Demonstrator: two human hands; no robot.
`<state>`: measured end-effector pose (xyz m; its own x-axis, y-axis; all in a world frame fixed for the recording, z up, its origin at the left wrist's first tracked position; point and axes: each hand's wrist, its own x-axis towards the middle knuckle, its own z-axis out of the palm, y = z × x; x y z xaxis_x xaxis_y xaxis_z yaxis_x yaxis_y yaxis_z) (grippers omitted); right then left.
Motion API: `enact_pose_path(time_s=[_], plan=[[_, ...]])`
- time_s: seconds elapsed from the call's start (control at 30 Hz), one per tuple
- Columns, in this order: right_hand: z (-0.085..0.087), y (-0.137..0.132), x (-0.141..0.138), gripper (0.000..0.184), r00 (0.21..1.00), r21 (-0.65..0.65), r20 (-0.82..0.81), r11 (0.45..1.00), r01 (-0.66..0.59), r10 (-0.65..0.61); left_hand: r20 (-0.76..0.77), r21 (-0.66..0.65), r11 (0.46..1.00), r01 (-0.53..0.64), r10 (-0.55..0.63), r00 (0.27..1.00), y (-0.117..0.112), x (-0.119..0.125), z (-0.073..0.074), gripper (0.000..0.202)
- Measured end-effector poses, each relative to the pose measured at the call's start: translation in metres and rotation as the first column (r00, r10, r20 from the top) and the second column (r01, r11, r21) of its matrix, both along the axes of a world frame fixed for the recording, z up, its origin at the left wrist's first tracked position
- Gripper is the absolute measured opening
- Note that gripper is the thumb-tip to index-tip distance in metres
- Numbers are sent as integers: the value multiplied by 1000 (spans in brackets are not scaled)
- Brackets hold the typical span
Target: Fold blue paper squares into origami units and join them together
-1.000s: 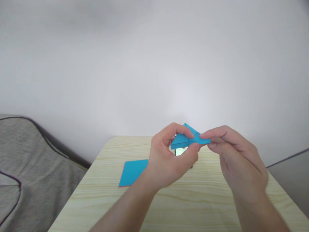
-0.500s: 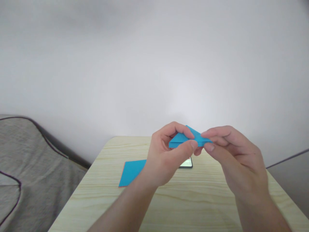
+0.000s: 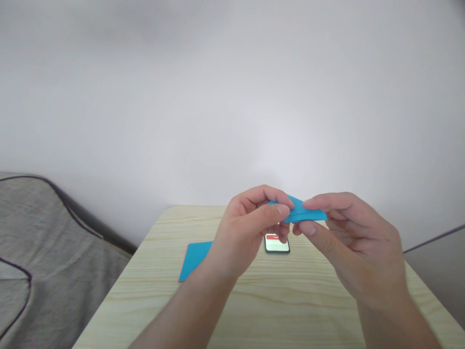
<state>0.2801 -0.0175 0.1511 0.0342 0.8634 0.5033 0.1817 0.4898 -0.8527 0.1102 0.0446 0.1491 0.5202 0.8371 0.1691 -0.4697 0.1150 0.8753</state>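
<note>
A folded piece of blue paper (image 3: 301,212) is held in the air above the table between both hands. My left hand (image 3: 247,232) pinches its left end with thumb and fingers. Its right end is pinched by my right hand (image 3: 348,237), thumb below and forefinger on top. The fold looks thin and flat, seen nearly edge-on. Below the hands a phone (image 3: 278,244) with a lit screen lies on the table, partly hidden by my left fingers.
A flat blue sheet (image 3: 194,259) with a red edge lies on the light wooden table (image 3: 276,305), left of my forearm. A grey fabric-covered seat (image 3: 43,242) stands to the left. A plain white wall fills the background.
The paper has been flattened from an open triangular shape to a thin strip. My left thumb slid over it and both hands shifted slightly right, uncovering the phone.
</note>
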Motion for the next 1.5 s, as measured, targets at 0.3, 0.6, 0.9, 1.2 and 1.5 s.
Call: enact_pose_path(time_s=[0.3, 0.6, 0.9, 1.2, 1.5], plan=[[-4, 4, 2, 11, 995, -72, -37, 993, 88, -91, 12, 89, 996, -14, 13, 1000, -3, 2, -2, 17], [-5, 6, 5, 13, 992, -49, -72, 994, 98, -102, -37, 239, 952, -190, 204, 978, -10, 1, 1, 28], [-7, 7, 9, 16, 994, 0, -32, 995, 101, -101, -73, 290, 920, -262, 294, 953, -9, -1, -2, 18], [-6, 5, 14, 15, 995, -17, 37, 995, 94, -93, -64, 391, 853, -346, 401, 914, -9, -2, -7, 10], [-8, 7, 22, 14, 979, 15, 96, 983, 182, -183, -69, 498, 795, -348, 436, 897, -5, -7, -7, 12]])
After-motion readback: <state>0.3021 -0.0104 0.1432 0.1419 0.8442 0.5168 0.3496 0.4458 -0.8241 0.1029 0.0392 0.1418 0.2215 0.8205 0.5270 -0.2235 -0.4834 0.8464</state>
